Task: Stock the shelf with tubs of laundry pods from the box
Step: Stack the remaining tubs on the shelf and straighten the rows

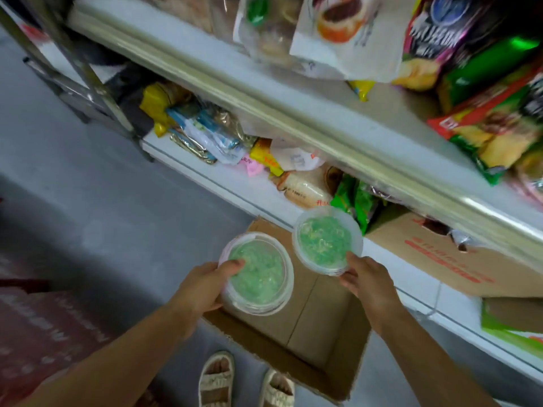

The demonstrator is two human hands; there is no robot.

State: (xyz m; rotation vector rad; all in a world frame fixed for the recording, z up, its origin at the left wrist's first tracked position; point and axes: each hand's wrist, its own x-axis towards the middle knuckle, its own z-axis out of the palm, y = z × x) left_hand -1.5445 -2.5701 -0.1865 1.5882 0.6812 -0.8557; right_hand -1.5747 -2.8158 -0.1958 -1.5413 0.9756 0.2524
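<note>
At the lower middle of the frame, the left hand (202, 284) and right hand (368, 282) are each gripping a tub (258, 274) and second tub (326, 240) above the emptied box (296, 324), fingers curled round the rims, likely for shelving.

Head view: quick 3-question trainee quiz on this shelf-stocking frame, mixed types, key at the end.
1. True or false: each hand holds one tub.
2. What shows inside the open cardboard box below the hands? A) more tubs B) a bare bottom C) bottles
3. Which tub is nearer the lower shelf?

Key:
1. True: left hand grips the left tub, right hand grips the right tub.
2. B
3. The right tub.
</note>
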